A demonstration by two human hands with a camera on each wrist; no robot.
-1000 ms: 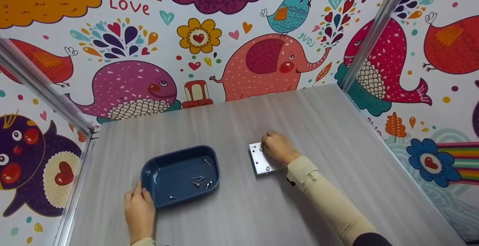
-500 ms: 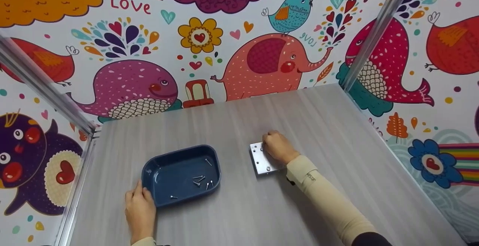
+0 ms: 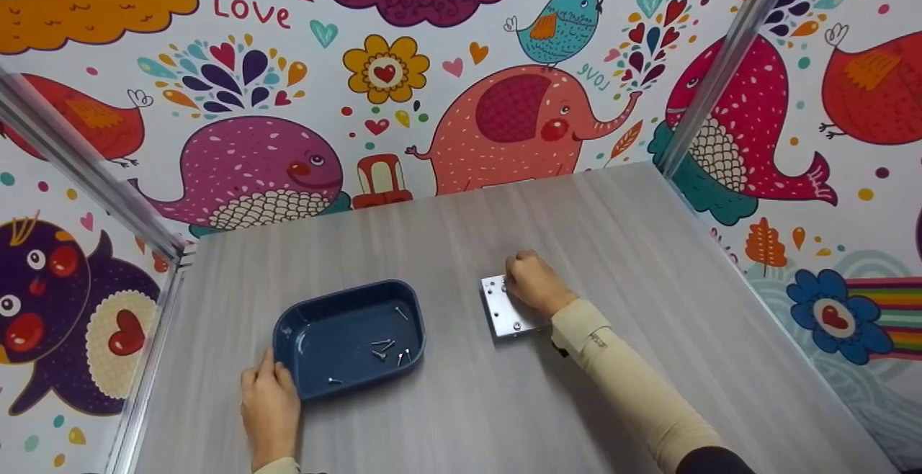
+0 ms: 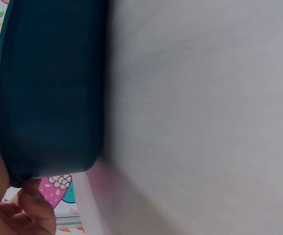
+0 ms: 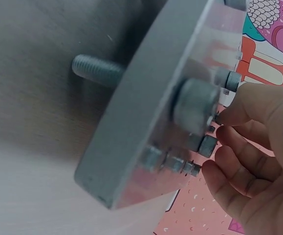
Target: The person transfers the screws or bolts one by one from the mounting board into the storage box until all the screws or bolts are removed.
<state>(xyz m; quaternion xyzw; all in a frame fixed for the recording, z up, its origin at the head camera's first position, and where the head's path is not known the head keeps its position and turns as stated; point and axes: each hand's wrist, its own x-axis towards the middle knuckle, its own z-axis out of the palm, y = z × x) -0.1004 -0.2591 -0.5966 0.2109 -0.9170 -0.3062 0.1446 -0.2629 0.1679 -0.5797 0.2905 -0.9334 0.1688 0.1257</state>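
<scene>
My left hand (image 3: pixel 270 408) grips the near left corner of a dark blue plastic tray (image 3: pixel 328 337), thumb and fingers on either side of its rim in the left wrist view. Several small screws (image 3: pixel 382 348) lie loose inside, mostly toward the right end. To the right of the tray, my right hand (image 3: pixel 536 284) is over a silver metal plate (image 3: pixel 504 315) with holes. Thumb and index finger pinch a small screw (image 5: pixel 218 118) at the plate's face, largely hidden by the fingertips. Around it stand several socket-head bolts (image 5: pixel 196 105), and one threaded shank (image 5: pixel 97 70) sticks out underneath.
A grey wood-grain table (image 3: pixel 446 409) carries everything. Printed cartoon walls (image 3: pixel 288 99) enclose its back and sides, with metal corner posts (image 3: pixel 720 70) at both back corners. In the left wrist view the tray's side wall (image 4: pixel 53 88) stands close.
</scene>
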